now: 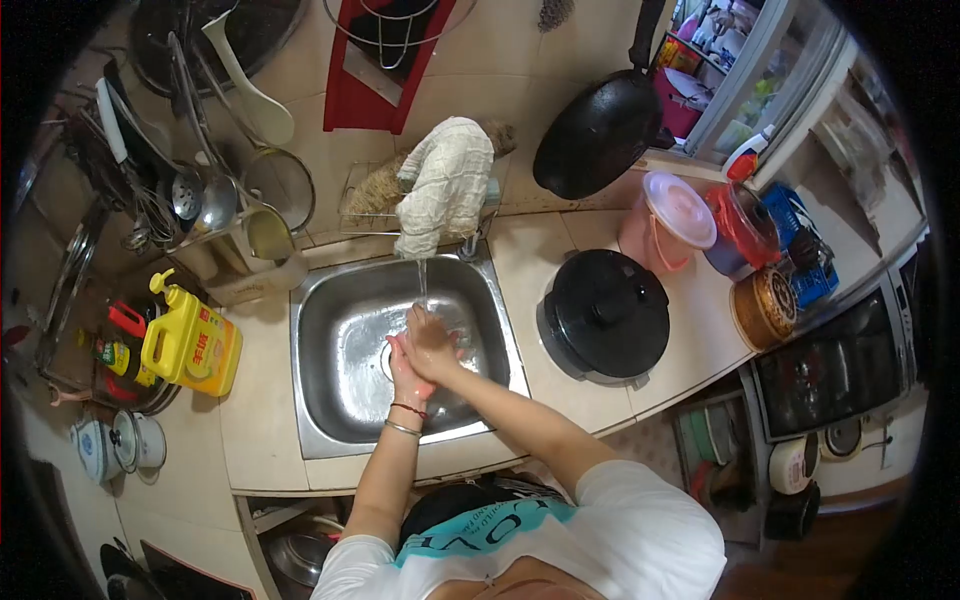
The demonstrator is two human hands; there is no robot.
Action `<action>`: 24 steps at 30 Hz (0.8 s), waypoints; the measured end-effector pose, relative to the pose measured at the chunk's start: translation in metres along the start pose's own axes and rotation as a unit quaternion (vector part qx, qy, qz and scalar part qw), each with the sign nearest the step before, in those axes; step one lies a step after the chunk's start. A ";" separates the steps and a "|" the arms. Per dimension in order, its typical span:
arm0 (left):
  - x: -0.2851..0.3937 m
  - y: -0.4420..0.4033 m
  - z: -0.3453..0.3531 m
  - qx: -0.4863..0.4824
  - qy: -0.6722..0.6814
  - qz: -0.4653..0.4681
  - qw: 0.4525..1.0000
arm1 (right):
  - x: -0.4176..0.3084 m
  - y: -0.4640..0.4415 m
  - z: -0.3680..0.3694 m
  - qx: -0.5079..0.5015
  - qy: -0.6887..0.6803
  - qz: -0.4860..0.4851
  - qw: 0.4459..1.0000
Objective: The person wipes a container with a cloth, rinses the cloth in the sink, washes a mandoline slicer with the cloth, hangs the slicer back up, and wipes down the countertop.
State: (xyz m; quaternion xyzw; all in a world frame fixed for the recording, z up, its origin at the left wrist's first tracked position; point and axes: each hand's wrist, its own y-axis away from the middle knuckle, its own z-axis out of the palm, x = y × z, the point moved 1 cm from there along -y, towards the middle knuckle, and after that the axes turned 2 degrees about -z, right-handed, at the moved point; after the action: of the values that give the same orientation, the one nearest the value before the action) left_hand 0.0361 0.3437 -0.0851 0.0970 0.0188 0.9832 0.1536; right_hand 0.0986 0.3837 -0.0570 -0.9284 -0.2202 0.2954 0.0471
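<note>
Water runs from a tap hidden under a pale cloth (447,185) into the steel sink (315,330). Under that thin stream (422,275) my two hands lie against each other, wet, above the basin. My right hand (430,342) lies across the left palm, its fingers stretched toward the water. Beneath it, my left hand (404,372) is turned palm up, partly covered, with a few fingertips showing past the right hand. Neither hand holds an object. A bangle (402,428) and a red cord (409,409) circle my left wrist.
Left of the sink stands a yellow pump jug (195,335), with a utensil holder (250,275) behind it. To the right are a black lidded cooker (605,315), a pink bucket (660,230) and a patterned round tin (765,308). A black pan (600,135) hangs on the wall.
</note>
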 end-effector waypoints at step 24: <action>-0.003 -0.009 -0.011 0.179 -0.194 -0.067 0.962 | 0.079 -0.092 -0.095 0.226 -0.271 0.101 0.930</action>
State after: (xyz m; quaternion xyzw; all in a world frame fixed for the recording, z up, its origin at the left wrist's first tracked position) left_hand 0.0395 0.3510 -0.0967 0.3104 0.1712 0.9133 0.2004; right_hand 0.1753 0.5052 -0.0006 -0.7951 -0.0573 0.5810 0.1642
